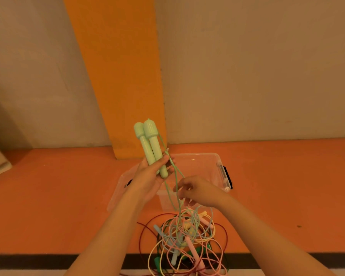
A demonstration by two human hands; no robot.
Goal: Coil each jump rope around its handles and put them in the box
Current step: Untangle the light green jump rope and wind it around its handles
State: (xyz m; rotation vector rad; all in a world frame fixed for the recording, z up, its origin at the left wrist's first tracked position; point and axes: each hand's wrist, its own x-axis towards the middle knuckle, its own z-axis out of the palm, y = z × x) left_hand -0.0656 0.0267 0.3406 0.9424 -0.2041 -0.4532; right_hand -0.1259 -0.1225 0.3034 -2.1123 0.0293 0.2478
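My left hand (149,176) grips two pale green jump rope handles (150,146) side by side, raised upright above the clear plastic box (205,162). Their thin green cord (175,188) hangs down from the handles. My right hand (197,191) pinches that cord just below and to the right of the left hand. Below both hands lies a tangled pile of jump ropes (185,242) in pink, yellow, blue, green and dark red, with several handles showing in it. The green cord runs down into this pile.
The open box sits on an orange floor (58,196) against a beige wall with an orange pillar (118,76). A black latch (228,176) is on the box's right end. A black stripe (38,260) crosses the floor near me.
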